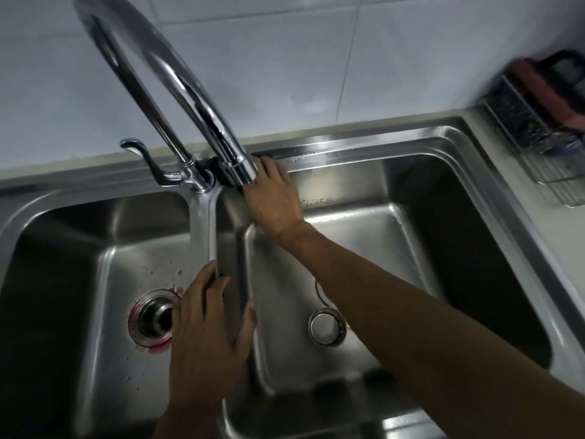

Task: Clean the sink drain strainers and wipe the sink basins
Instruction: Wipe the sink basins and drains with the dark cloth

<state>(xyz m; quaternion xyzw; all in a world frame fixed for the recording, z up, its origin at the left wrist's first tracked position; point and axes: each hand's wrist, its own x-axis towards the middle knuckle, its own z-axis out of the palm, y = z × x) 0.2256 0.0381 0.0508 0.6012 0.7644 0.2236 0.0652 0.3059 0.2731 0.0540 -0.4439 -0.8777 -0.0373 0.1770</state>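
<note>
Double stainless-steel sink, set into a pale desk against a wall of white tiles. Left basin: an open drain strainer sits in the floor, ringed by pinkish-red residue, with small specks of the same colour scattered on the steel around it. Right basin: a second strainer with a flat round cap lies in its drain, near the forearm that crosses above it; water droplets cling to the back wall of this basin. Divider: a rounded steel ridge between the two basins. Left hand: laid over the divider, fingers curled down its left side and thumb hooked on its right side, gripping it. Right hand: stretched forward to the back rim, back of the hand upward, fingers reaching to the spout end and partly hidden behind it; whether they curl round the spout or only touch it cannot be told. Faucet: a tall chrome arch rising from the rear of the divider, its outlet hanging just above the rim between the basins. Lever handle: chrome, at the faucet base, pointing left. Wire rack: stands on the desk at the far right corner, well apart from the hands, with a reddish cloth draped over its top edge.
</note>
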